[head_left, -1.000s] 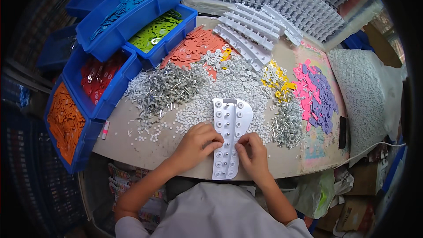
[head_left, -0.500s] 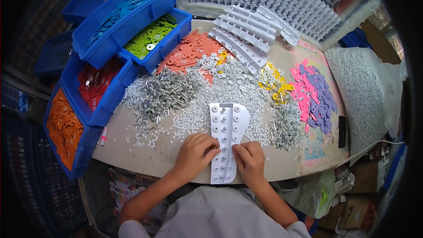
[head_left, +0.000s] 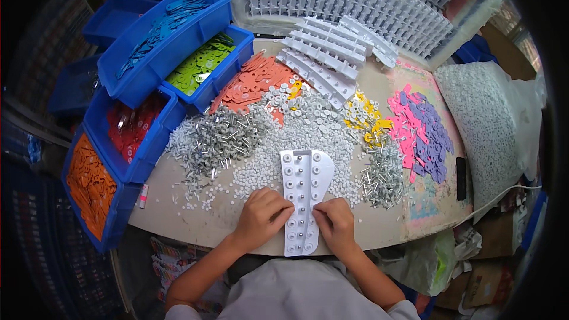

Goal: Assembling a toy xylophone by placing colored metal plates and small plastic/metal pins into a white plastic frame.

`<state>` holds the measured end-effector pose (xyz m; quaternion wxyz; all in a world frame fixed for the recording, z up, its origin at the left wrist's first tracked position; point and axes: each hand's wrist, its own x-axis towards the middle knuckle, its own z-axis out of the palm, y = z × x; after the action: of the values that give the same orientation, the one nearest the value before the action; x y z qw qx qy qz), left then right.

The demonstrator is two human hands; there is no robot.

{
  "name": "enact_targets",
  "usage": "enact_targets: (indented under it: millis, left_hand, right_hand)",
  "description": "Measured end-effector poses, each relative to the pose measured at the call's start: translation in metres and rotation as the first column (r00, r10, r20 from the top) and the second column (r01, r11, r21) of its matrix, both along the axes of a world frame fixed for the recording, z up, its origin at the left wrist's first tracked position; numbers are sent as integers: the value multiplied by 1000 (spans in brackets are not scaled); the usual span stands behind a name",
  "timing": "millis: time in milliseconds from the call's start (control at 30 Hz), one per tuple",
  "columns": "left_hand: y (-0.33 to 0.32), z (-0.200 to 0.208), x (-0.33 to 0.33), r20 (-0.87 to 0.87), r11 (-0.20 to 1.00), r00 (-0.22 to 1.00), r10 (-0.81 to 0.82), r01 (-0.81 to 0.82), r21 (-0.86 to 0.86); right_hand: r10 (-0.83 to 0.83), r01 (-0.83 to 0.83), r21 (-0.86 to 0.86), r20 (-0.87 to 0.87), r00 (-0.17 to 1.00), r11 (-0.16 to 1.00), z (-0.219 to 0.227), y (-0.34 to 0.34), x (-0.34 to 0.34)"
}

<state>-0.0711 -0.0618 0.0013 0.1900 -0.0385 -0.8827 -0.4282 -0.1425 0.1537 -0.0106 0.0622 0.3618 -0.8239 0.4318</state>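
Observation:
A long white plastic fixture (head_left: 299, 186), curved on its right side, stretches away from the table's near edge. Metal pins (head_left: 301, 196) run down its central channel, with round white washers (head_left: 288, 171) in a row on either side. My left hand (head_left: 264, 216) is closed at the fixture's left edge, thumb and fingertips pinched over a washer place. Opposite it, my right hand (head_left: 336, 220) is pinched at the right edge. What the fingertips hold, if anything, is hidden. Small white washers (head_left: 308, 133) are heaped just beyond the fixture.
Metal rivets (head_left: 222, 136) lie left, more rivets (head_left: 382, 178) right. Coral (head_left: 255, 83), yellow (head_left: 377, 135), pink (head_left: 403, 124) and purple (head_left: 435, 142) plastic pieces surround them. Blue bins (head_left: 142, 157) stand left; white racks (head_left: 323, 53) lie at the back. A bulging bag (head_left: 480, 118) is right.
The whole scene sits slightly lower in the picture. Both hands stay pinched at the fixture's sides, with only a slight shift of the fingers along it.

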Motion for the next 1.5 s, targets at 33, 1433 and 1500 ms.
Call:
enact_targets:
  millis: [33,1433,1500]
  left_hand:
    - [-2,0,-2,55,998,998,17,-20,64]
    - [-6,48,34,302,970,952,47,-116,214]
    - [-3,41,38,325,955,946,11,-106,277]
  right_hand:
    - [-2,2,-3,9,1000,1000,0,-1,0]
    - [-48,153,436,-243,969,887,2,-58,-172]
    - [-25,146,431,-273,962,891,4,-60,-174]
